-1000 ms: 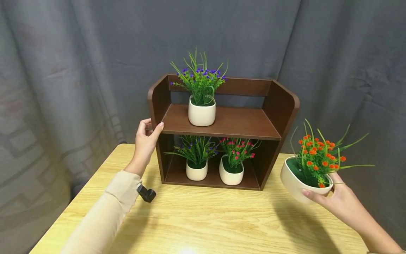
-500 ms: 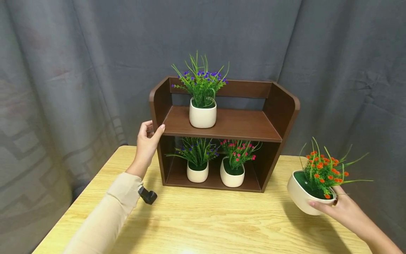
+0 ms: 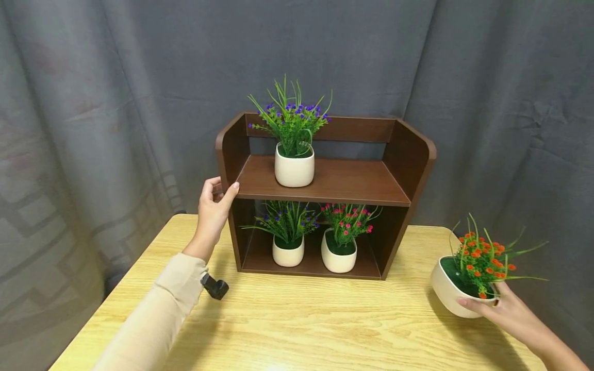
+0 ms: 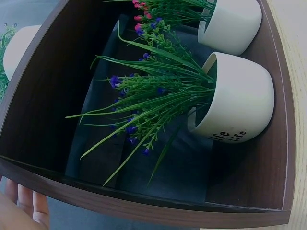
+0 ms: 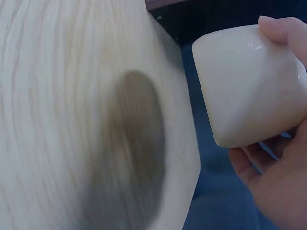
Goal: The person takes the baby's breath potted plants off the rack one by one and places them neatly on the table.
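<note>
We grip the tilted, cream-white, rounded pot of orange flowers (image 3: 452,293) in our right hand (image 3: 512,312), above the pale wood-grained desk (image 3: 325,319), while our left hand (image 3: 211,214), well apart, clasps the dark-brown two-tier shelf's (image 3: 352,180) left side.

A grey curtain (image 3: 501,103) hangs in folds behind the desk (image 3: 297,319). The desk's top shows yellowish wood grain.
</note>
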